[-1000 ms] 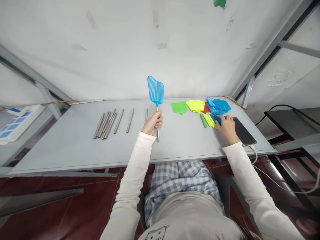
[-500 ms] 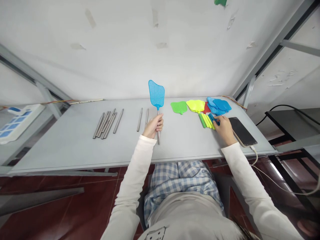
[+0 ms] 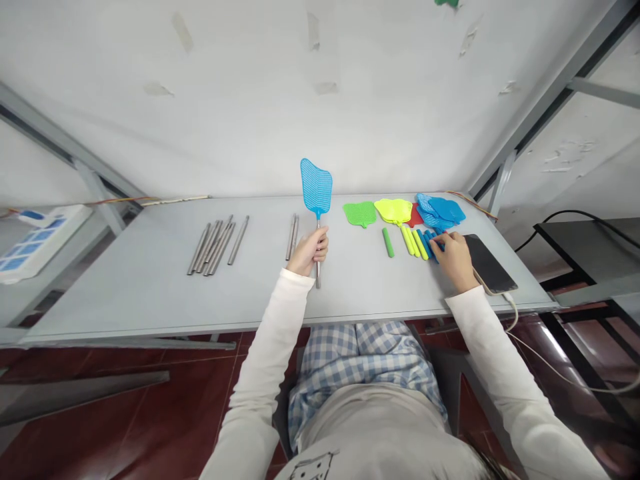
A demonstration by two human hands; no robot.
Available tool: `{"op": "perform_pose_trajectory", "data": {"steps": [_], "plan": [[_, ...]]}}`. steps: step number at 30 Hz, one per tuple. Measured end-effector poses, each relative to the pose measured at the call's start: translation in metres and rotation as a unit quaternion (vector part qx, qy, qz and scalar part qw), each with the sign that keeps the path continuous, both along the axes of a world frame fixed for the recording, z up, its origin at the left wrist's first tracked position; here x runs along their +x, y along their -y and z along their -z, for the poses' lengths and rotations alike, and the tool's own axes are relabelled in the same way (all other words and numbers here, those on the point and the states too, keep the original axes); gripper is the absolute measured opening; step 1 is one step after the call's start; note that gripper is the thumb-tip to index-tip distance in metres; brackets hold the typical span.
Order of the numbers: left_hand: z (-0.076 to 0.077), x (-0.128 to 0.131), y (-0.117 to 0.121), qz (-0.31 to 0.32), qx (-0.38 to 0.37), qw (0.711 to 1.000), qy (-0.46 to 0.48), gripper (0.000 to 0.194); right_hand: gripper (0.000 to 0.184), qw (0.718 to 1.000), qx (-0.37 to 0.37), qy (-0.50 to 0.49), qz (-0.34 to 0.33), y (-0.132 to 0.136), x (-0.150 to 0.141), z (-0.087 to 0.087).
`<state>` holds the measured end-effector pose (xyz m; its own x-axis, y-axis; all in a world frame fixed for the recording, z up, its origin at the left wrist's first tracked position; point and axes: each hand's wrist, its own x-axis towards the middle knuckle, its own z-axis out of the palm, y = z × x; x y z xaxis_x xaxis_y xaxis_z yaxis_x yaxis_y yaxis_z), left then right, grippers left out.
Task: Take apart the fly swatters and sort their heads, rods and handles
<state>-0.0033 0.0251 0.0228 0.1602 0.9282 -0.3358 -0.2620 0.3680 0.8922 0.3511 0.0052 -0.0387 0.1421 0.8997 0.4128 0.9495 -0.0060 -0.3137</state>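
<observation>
My left hand (image 3: 309,251) is closed round the metal rod of a blue fly swatter (image 3: 316,188), holding it upright over the grey table (image 3: 150,293). My right hand (image 3: 453,256) rests on a row of blue, yellow and green plastic grips (image 3: 419,243), its fingers curled on the blue ones. One green grip (image 3: 388,242) lies apart, to the left of the row. Behind them lie loose swatter heads: green (image 3: 360,213), yellow (image 3: 393,211), red, and a blue stack (image 3: 441,211).
Several bare metal rods (image 3: 215,240) lie at the table's left, and two more rods (image 3: 291,236) lie beside my left hand. A dark phone (image 3: 489,264) with a cable lies at the right edge. A white-and-blue box (image 3: 31,241) sits far left.
A green grip has rolled left, away from the row. The loose rods near my left hand now lie closer to it. My right hand has shifted slightly over the blue grips.
</observation>
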Motion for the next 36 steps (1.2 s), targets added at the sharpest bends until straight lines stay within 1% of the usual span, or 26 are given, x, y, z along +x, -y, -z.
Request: {"op": "perform_pose_trajectory", "data": {"steps": [2, 4, 6, 8, 9, 11, 12, 14, 16, 17, 18, 19, 21, 23, 25, 27, 28, 31, 34, 36], "plan": [[0.000, 0.001, 0.000, 0.011, 0.008, 1.000, -0.012, 0.040, 0.043, 1.000, -0.011, 0.026, 0.006, -0.002, -0.001, -0.003], [0.000, 0.005, 0.001, 0.033, 0.030, 0.999, -0.026, 0.034, 0.044, 1.000, -0.020, 0.019, 0.002, -0.005, -0.006, -0.012], [0.000, 0.011, 0.004, 0.058, 0.067, 0.995, -0.040, 0.029, 0.042, 0.999, -0.012, -0.035, -0.038, -0.010, -0.020, -0.025], [-0.001, 0.020, 0.007, 0.088, 0.099, 0.990, -0.049, 0.026, 0.043, 0.985, 0.002, -0.134, -0.105, -0.016, -0.041, -0.038], [-0.001, 0.025, 0.009, 0.107, 0.108, 0.987, -0.049, 0.025, 0.047, 0.972, 0.003, -0.193, -0.136, -0.019, -0.053, -0.045], [-0.003, 0.033, 0.013, 0.155, 0.110, 0.981, -0.040, 0.025, 0.061, 0.933, -0.010, -0.314, -0.177, -0.026, -0.079, -0.055], [-0.004, 0.037, 0.014, 0.180, 0.106, 0.977, -0.036, 0.026, 0.065, 0.908, -0.019, -0.372, -0.192, -0.030, -0.091, -0.058], [-0.005, 0.042, 0.013, 0.210, 0.095, 0.972, -0.035, 0.029, 0.062, 0.849, -0.047, -0.478, -0.221, -0.039, -0.111, -0.064], [-0.005, 0.047, 0.008, 0.194, 0.094, 0.976, -0.041, 0.029, 0.057, 0.792, -0.075, -0.558, -0.238, -0.048, -0.125, -0.067], [-0.005, 0.049, 0.003, 0.170, 0.101, 0.979, -0.045, 0.027, 0.055, 0.772, -0.079, -0.584, -0.238, -0.053, -0.131, -0.068], [-0.004, 0.052, -0.003, 0.141, 0.112, 0.982, -0.050, 0.024, 0.055, 0.761, -0.073, -0.601, -0.232, -0.058, -0.136, -0.069], [-0.003, 0.056, -0.010, 0.111, 0.127, 0.984, -0.058, 0.022, 0.055, 0.759, -0.055, -0.610, -0.221, -0.064, -0.141, -0.069], [0.000, 0.064, -0.025, 0.054, 0.167, 0.981, -0.084, 0.020, 0.055, 0.768, -0.005, -0.612, -0.190, -0.076, -0.149, -0.069], [0.004, 0.072, -0.037, 0.011, 0.213, 0.969, -0.124, 0.024, 0.052, 0.786, 0.049, -0.598, -0.149, -0.089, -0.156, -0.067], [0.008, 0.080, -0.043, -0.016, 0.257, 0.951, -0.169, 0.029, 0.051, 0.809, 0.105, -0.569, -0.100, -0.104, -0.159, -0.064], [0.012, 0.086, -0.044, -0.026, 0.289, 0.934, -0.207, 0.032, 0.055, 0.830, 0.152, -0.534, -0.054, -0.117, -0.159, -0.059], [0.013, 0.089, -0.044, -0.028, 0.300, 0.928, -0.221, 0.032, 0.057, 0.838, 0.162, -0.519, -0.043, -0.123, -0.158, -0.057], [0.015, 0.093, -0.041, -0.033, 0.323, 0.915, -0.238, 0.033, 0.065, 0.852, 0.157, -0.496, -0.049, -0.136, -0.156, -0.053], [0.013, 0.095, -0.041, -0.037, 0.328, 0.917, -0.223, 0.034, 0.069, 0.856, 0.169, -0.487, -0.048, -0.141, -0.157, -0.056], [0.010, 0.096, -0.040, -0.039, 0.321, 0.923, -0.207, 0.032, 0.070, 0.860, 0.175, -0.477, -0.056, -0.141, -0.157, -0.062]]}}
